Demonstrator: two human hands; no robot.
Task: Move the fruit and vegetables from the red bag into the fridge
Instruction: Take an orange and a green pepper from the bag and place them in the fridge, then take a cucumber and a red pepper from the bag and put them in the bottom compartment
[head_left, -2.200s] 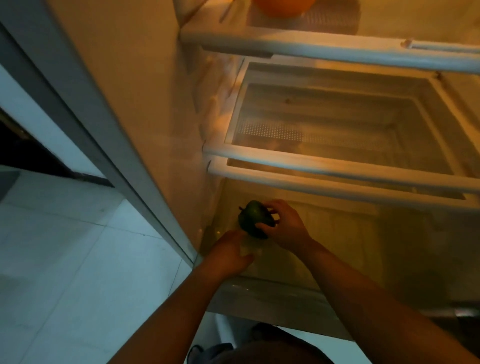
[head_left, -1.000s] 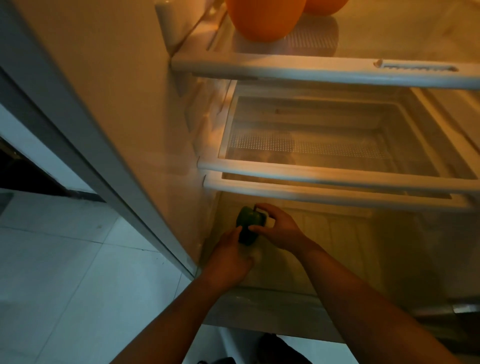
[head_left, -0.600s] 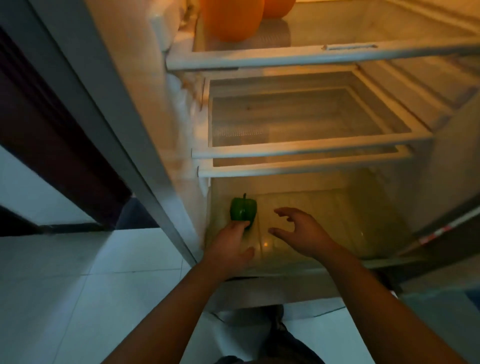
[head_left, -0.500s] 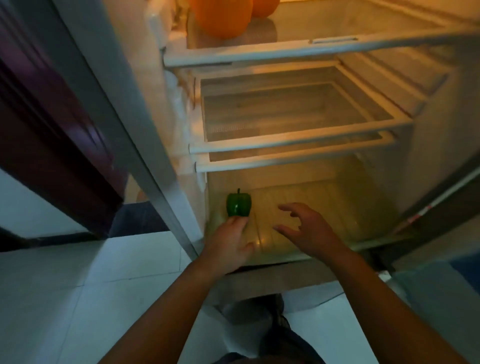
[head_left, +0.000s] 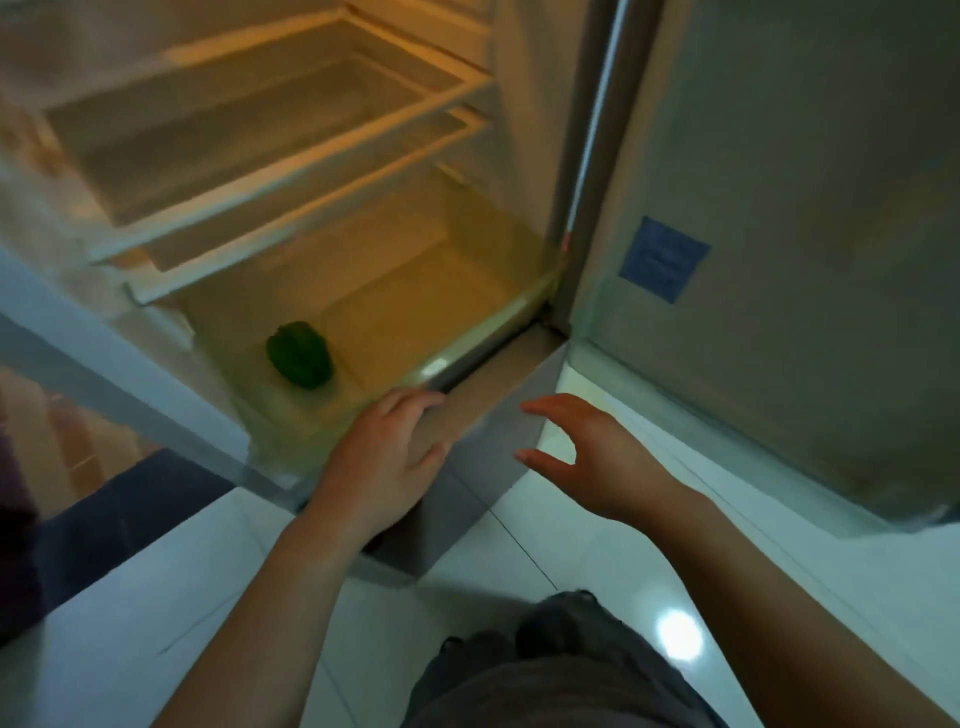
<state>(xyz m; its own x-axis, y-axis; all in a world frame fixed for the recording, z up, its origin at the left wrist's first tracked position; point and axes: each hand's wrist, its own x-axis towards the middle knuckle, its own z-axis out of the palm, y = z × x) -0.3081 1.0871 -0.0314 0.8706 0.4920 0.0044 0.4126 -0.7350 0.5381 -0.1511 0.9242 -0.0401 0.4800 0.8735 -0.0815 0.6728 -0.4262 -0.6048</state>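
The green pepper (head_left: 300, 354) lies alone in the bottom compartment (head_left: 410, 306) of the fridge (head_left: 519, 130), near its left front corner, and neither hand touches it; that item looks delivered. The left hand (head_left: 387, 457) hovers at the compartment's front lip, fingers (head_left: 410, 406) loosely straight and close together, holding nothing; the right hand (head_left: 592, 460) hangs over the floor (head_left: 623, 561) by the fridge's corner, its fingers spread and curved, also empty. The red bag is out of view; the next move, I judge, calls for turning to find it, taking another fruit or vegetable and carrying it to a shelf (head_left: 249, 135).
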